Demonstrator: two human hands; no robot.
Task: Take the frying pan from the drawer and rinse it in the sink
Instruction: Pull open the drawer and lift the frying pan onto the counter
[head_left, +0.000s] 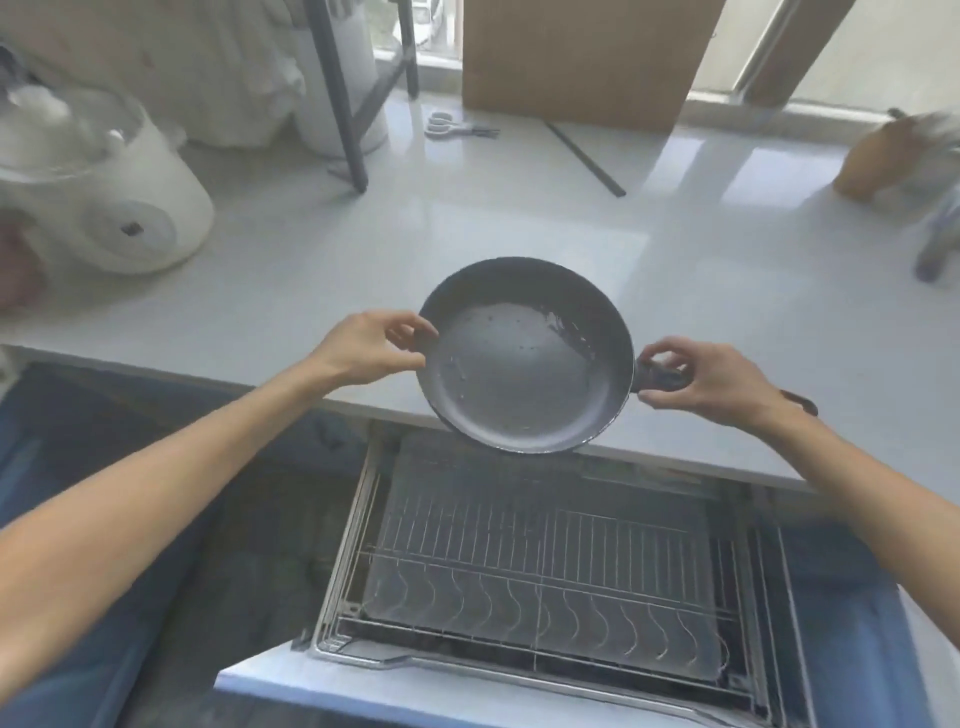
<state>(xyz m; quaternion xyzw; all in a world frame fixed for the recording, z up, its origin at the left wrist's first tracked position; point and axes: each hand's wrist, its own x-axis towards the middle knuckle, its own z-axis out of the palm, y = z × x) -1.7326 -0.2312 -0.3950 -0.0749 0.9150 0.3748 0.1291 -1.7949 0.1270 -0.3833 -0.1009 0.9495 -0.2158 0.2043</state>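
A dark round frying pan (524, 358) hangs in the air over the counter's front edge, tilted slightly toward me, with small droplets on its inside. My left hand (371, 345) pinches the pan's left rim. My right hand (698, 376) grips the short dark handle on the pan's right side. Below the pan, the drawer (540, 566) stands pulled out, and its wire rack holds nothing. No sink is in view.
The pale grey counter (467, 234) carries a white rice cooker (98, 187) at the left, scissors (457, 127) and a cardboard box (582, 57) at the back, and a brown object (878, 161) at the far right. A dark metal stand leg (343, 104) rises from the counter.
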